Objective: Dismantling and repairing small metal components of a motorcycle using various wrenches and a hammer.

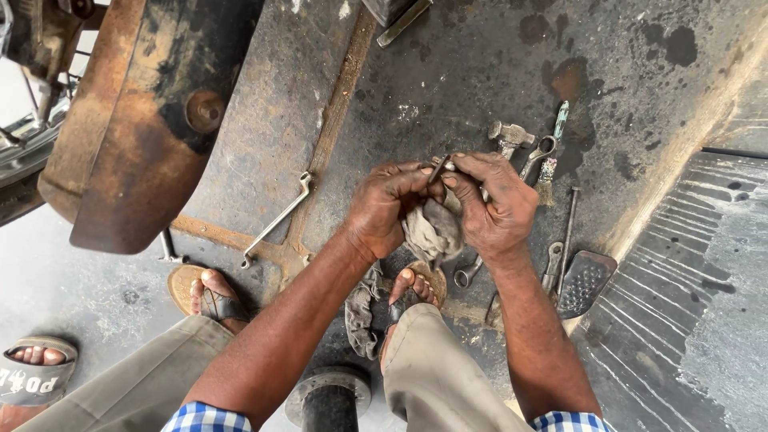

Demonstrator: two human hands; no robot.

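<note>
My left hand and my right hand meet in the middle of the view over an oily floor. Both hands grip a grey, dirty rag that hangs down between them. A small dark metal part sticks up from the rag, pinched between the fingertips of both hands. My feet in sandals stand on the floor below the hands.
A rusty brown metal guard fills the upper left. On the floor lie an offset wrench, a hammer, a spanner, a brush, a thin rod and a footrest pad. Another person's sandalled foot is at lower left.
</note>
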